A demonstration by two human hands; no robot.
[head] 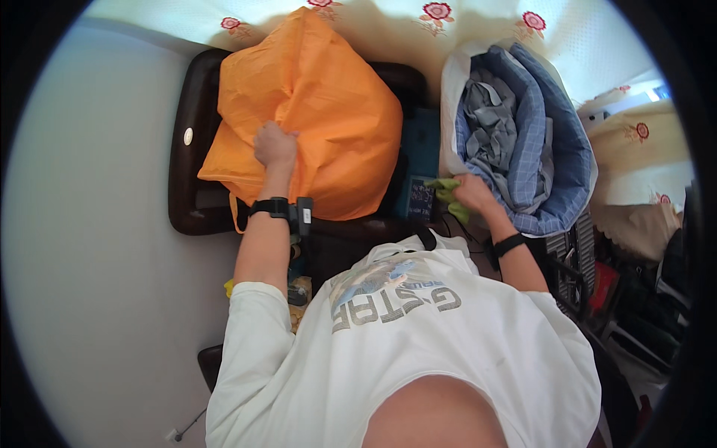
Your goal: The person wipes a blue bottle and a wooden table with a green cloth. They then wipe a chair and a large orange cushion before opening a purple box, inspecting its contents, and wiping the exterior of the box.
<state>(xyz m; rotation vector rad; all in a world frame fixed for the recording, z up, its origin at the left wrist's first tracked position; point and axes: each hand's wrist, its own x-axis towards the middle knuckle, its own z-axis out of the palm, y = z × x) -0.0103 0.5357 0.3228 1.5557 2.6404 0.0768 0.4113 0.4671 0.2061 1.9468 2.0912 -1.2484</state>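
A large, full orange fabric bag (pixel 341 129) rests on a dark brown leather seat. Against its near left side is my left hand (pixel 275 147), fingers curled closed on the bag's fabric. My right hand (pixel 473 193) grips a crumpled green cloth (pixel 456 208) beside the near left rim of a white open bag (pixel 450 123). Inside that white bag are a blue checked quilt (pixel 529 140) and bunched grey fabric (pixel 488 120). An orange strap (pixel 235 213) hangs from the orange bag's near left corner.
Floral curtains (pixel 381 33) hang behind both bags. A pale wall (pixel 106 224) stands at the left. Between the bags is a dark teal item (pixel 419 151) bearing writing. Black cables lie near my right hand, and a dark ribbed object (pixel 582 252) stands below the white bag.
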